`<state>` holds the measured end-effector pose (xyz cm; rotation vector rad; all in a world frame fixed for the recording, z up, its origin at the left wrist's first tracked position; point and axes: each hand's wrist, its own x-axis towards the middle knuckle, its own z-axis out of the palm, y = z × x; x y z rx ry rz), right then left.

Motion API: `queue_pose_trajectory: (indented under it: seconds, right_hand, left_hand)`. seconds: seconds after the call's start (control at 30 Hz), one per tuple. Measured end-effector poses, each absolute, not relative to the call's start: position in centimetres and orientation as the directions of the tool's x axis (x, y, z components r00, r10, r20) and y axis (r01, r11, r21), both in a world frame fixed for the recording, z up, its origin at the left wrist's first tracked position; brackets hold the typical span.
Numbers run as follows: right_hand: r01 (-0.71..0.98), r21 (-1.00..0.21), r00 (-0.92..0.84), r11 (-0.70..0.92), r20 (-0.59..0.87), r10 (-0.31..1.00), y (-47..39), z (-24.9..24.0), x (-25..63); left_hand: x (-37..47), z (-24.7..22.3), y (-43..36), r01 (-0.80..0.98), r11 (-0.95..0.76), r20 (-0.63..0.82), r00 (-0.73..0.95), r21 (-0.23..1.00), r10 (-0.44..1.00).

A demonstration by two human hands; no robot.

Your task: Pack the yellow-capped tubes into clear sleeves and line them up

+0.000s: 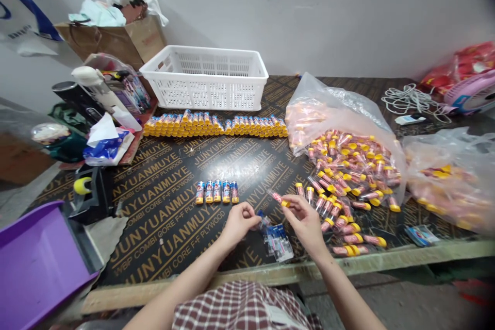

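Observation:
My right hand [303, 214] holds a small clear tube [277, 197] with red-and-white contents and a yellow cap, its fingers pinched round the cap end. Beside the pile of flat printed sleeves [279, 241], my left hand [243, 219] has its fingers closed at the edge of a blue piece; the grip itself is too small to make out. Several blue-wrapped tubes [217, 192] stand in a short row beyond my left hand. To the right, many unwrapped yellow-capped tubes [340, 185] spill out of a clear plastic bag [309, 87].
Wrapped tubes [204, 124] are stacked in a long row before a white basket [209, 94]. Bottles, a tape dispenser [91, 193] and a purple dustpan [38, 263] stand left. Another bag [456, 185], a white cable [412, 100] and a pink fan [474, 93] lie right.

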<state>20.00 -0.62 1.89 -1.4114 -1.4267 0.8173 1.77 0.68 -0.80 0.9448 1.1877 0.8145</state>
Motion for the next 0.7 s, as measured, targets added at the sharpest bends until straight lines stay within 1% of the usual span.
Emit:
queue_pose_trajectory:
  seconds: [0.03,0.1,0.2,0.3,0.4,0.5,0.7]
  right_hand:
    - [0.336,-0.935,0.105,0.114,0.158,0.982,-0.8,2.0,19.9]
    - [0.302,-0.947,0.119,0.107,0.149,0.982,-1.2,2.2,19.7]
    - [0.287,-0.950,0.125,0.124,0.166,0.978,-1.8,2.4,19.5]
    - [0.342,-0.921,0.098,0.186,0.232,0.968,-2.2,2.4,19.2]
    - [0.390,-0.893,0.076,0.226,0.276,0.958,-2.5,2.5,19.0]
    - [0.419,-0.871,0.060,0.257,0.309,0.949,-2.8,2.6,18.7]
    - [0.488,-0.813,0.020,0.317,0.374,0.927,-3.2,2.9,18.2]
  left_hand:
    - [1.5,-0.5,1.0,-0.128,0.441,-0.415,0.186,0.888,0.891]
    - [1.1,-0.1,1.6,-0.255,0.481,-0.456,0.153,0.839,0.877]
    - [0.6,0.4,2.4,-0.354,0.498,-0.490,0.118,0.792,0.864]
    - [0.3,0.7,2.9,-0.431,0.503,-0.517,0.096,0.749,0.851]
    - [0.1,0.9,3.3,-0.493,0.502,-0.555,0.046,0.710,0.830]
    - [-0.2,0.9,3.5,-0.525,0.484,-0.567,0.002,0.701,0.824]
    - [-0.4,0.9,3.4,-0.552,0.471,-0.575,-0.019,0.689,0.818]
